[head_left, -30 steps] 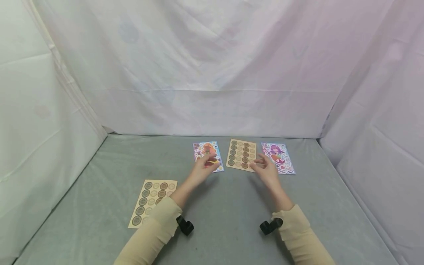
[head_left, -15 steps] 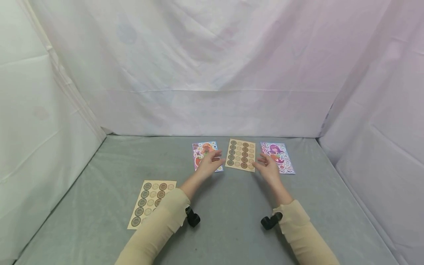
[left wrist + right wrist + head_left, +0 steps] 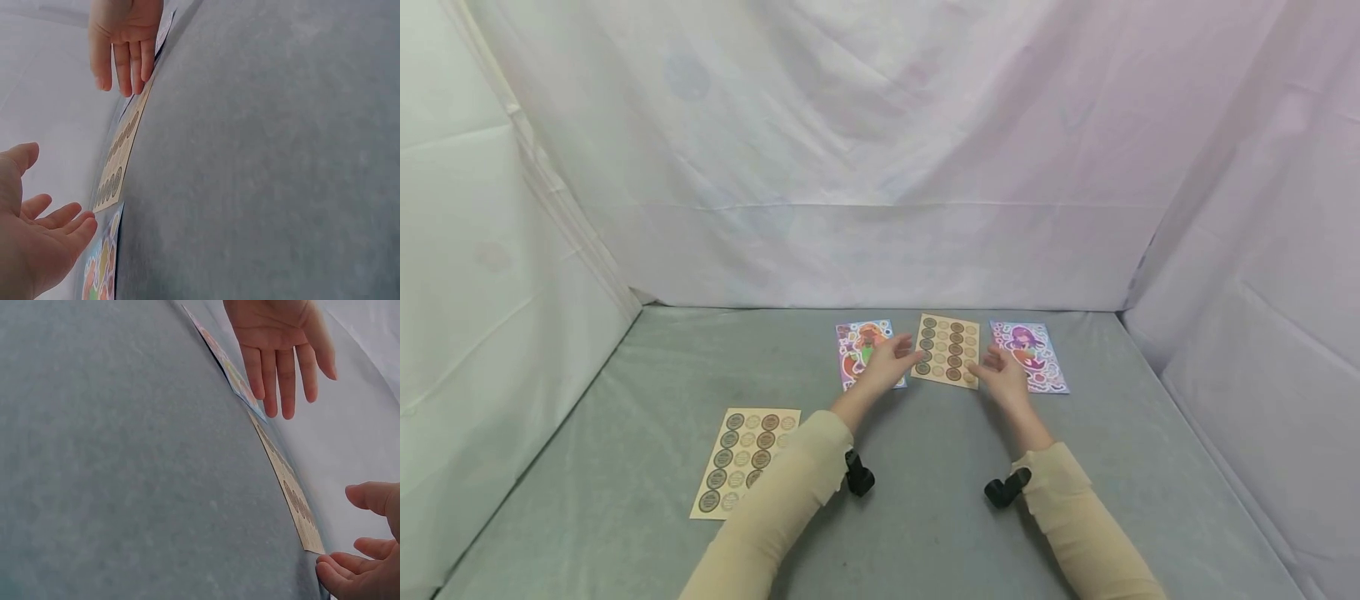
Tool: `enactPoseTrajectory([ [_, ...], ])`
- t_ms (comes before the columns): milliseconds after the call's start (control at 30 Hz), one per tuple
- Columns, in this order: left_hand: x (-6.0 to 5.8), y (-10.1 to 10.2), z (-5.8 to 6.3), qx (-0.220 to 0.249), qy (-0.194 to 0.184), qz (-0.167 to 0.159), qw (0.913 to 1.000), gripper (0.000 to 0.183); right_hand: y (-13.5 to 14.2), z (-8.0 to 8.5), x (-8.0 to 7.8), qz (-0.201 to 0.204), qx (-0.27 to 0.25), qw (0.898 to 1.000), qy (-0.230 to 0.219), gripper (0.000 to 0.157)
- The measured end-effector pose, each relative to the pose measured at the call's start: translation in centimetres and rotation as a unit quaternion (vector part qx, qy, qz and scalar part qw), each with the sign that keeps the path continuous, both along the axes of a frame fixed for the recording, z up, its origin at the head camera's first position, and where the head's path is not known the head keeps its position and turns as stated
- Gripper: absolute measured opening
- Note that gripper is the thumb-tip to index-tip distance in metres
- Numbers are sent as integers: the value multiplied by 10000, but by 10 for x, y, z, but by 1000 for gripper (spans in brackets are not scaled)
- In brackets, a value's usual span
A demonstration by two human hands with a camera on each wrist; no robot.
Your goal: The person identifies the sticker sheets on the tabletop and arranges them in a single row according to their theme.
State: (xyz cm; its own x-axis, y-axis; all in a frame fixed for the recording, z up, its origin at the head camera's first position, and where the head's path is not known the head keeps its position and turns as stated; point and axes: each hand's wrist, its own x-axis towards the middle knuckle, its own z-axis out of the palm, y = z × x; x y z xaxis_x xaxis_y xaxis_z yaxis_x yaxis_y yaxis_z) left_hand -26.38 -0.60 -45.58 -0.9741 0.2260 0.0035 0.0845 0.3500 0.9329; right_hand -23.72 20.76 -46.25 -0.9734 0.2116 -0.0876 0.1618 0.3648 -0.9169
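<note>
The farther tan sticker sheet lay flat just right of centre in the head view, between the left hand and right hand, both released, fingers relaxed, holding nothing. It looked paper-light, bendy and easily creased; its two side edges seemed the best hold

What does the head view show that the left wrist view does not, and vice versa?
Only head: the near beige sheet, partly hidden by the left sleeve, and the right sleeve.
Only left wrist: the palm of the right hand.
Both: the left hand and right hand, the far beige sheet, and parts of the left colourful sheet and right colourful sheet.
</note>
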Motion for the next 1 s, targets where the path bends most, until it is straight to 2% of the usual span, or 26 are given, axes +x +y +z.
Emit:
enactPoseTrajectory([
  [400,-10,12,-8,313,-469,231,9981,59,-3,-5,-8,-96,-177,9997,115,63],
  [567,-11,13,-9,516,-682,390,9956,59,-4,-7,-8,-147,-246,9996,65,65],
  [767,-11,16,-10,688,-878,364,9931,64,-5,-7,-9,-216,-356,9991,-92,67],
  [1000,-10,19,-11,720,-999,382,9917,63,-7,-6,-8,-56,-512,9986,-155,68],
])
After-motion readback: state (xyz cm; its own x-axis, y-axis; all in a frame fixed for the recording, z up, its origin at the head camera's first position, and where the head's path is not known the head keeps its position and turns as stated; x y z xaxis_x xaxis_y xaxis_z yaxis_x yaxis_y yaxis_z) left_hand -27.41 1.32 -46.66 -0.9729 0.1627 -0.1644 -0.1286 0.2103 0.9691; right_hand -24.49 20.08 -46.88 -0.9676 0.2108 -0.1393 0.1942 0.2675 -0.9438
